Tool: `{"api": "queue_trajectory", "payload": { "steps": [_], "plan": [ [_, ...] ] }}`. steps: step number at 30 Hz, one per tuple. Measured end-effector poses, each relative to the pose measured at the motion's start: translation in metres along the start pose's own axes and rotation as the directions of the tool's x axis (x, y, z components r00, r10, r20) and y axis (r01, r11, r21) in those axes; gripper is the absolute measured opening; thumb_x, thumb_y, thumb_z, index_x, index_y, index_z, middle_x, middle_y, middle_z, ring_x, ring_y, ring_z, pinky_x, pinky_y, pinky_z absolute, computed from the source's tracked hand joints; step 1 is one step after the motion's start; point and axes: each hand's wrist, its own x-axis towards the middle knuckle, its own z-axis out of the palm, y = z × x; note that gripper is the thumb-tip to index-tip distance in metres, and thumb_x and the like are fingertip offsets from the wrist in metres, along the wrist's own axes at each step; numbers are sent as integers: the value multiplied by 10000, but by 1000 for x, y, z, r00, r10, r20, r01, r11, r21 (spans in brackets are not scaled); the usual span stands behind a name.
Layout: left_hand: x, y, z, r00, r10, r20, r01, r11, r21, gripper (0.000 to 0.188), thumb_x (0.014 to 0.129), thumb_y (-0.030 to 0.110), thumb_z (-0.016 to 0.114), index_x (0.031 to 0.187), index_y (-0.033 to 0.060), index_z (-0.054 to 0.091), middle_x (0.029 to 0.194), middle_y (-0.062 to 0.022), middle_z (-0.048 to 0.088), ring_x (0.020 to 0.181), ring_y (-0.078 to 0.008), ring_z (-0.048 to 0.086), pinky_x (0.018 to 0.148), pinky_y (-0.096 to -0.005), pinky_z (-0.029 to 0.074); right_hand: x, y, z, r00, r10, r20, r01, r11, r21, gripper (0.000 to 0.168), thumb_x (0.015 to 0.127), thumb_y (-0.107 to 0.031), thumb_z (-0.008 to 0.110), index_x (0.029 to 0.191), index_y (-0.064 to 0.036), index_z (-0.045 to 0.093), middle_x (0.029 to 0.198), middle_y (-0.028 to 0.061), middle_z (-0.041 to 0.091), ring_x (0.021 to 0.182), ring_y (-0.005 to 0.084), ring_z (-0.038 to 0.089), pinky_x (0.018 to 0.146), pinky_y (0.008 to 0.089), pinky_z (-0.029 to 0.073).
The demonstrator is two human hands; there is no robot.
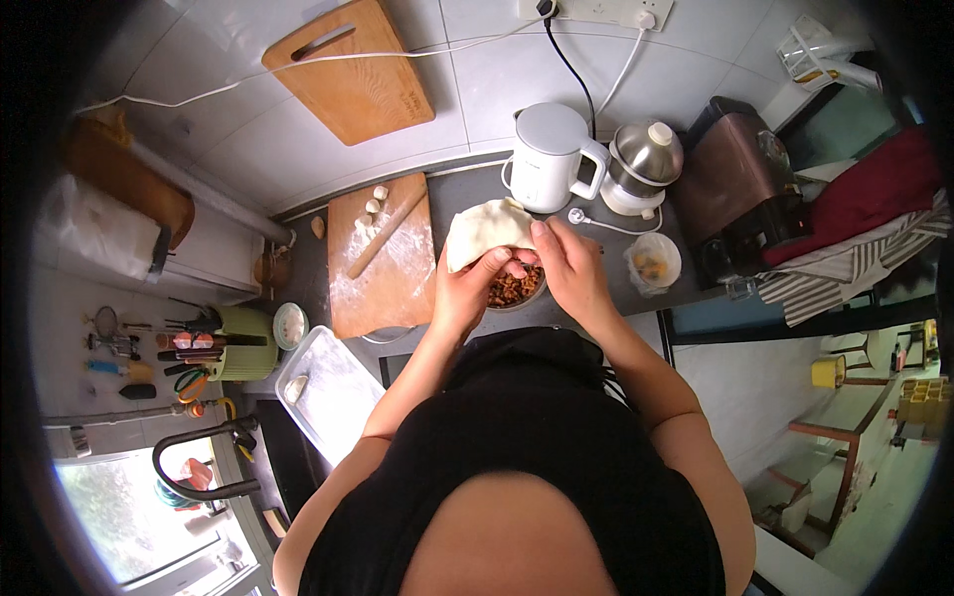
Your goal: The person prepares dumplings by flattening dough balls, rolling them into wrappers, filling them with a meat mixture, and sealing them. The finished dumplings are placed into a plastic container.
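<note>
A large folded dumpling (488,232) of pale dough is held up between my two hands. My left hand (468,287) supports it from below and the left side, its thumb on the lower edge. With thumb and fingers, my right hand (560,257) pinches the dough's right end. Under the hands sits a bowl of chopped brown filling (516,289), partly covered by them. To the left lies a floured wooden board (387,302) with a rolling pin (387,231) and several small dough balls (372,205) on it.
A clear plastic tray (335,395) holding one dumpling (296,389) stands at the lower left, beside a small bowl of white powder (291,325). Behind my hands are a white electric kettle (548,160) and a steel-lidded appliance (645,160). A plastic-covered bowl (654,262) sits at the right.
</note>
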Motion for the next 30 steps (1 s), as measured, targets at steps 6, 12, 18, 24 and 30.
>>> {"api": "queue_trajectory", "payload": {
  "steps": [6, 12, 18, 24, 30],
  "plan": [
    [1, 6, 2, 998, -50, 25, 48, 997, 54, 293, 842, 69, 651, 1093, -48, 556, 878, -141, 656, 744, -188, 622, 690, -273, 513, -2, 3, -1, 976, -210, -61, 205, 976, -74, 270, 953, -214, 472, 768, -19, 501, 630, 175, 564, 558, 352, 582, 482, 416, 410],
    [1, 5, 0, 997, -5, 75, -4, 994, 111, 290, 839, 44, 649, 1094, -51, 549, 891, -116, 659, 787, -177, 637, 724, -280, 515, 1, 1, -19, 999, -15, 44, 2, 961, 276, 373, 991, -284, 392, 770, -16, 527, 618, 130, 524, 520, 255, 518, 507, 346, 396],
    [-3, 9, 6, 994, -75, 81, 60, 983, 174, 345, 830, 60, 666, 1130, -42, 529, 921, -103, 671, 858, -168, 647, 786, -288, 506, 9, -5, -35, 980, -168, 108, 154, 980, 127, 338, 977, -256, 414, 771, -14, 528, 589, 141, 515, 523, 298, 544, 502, 371, 396],
    [-2, 10, 6, 989, -90, 121, 61, 972, 225, 394, 810, 67, 689, 1154, -32, 526, 956, -82, 678, 895, -154, 641, 841, -279, 479, 8, -2, -39, 966, -210, 150, 198, 976, 91, 304, 963, -230, 431, 762, -28, 535, 578, 145, 522, 517, 332, 560, 481, 392, 400],
    [-1, 13, 3, 983, -131, 126, 93, 959, 267, 428, 791, 79, 713, 1164, -23, 527, 988, -74, 668, 927, -147, 625, 855, -283, 473, 7, 2, -37, 935, -322, 152, 327, 945, -13, 256, 943, -199, 467, 762, -34, 540, 542, 137, 512, 491, 316, 558, 465, 388, 412]
  ]
}}
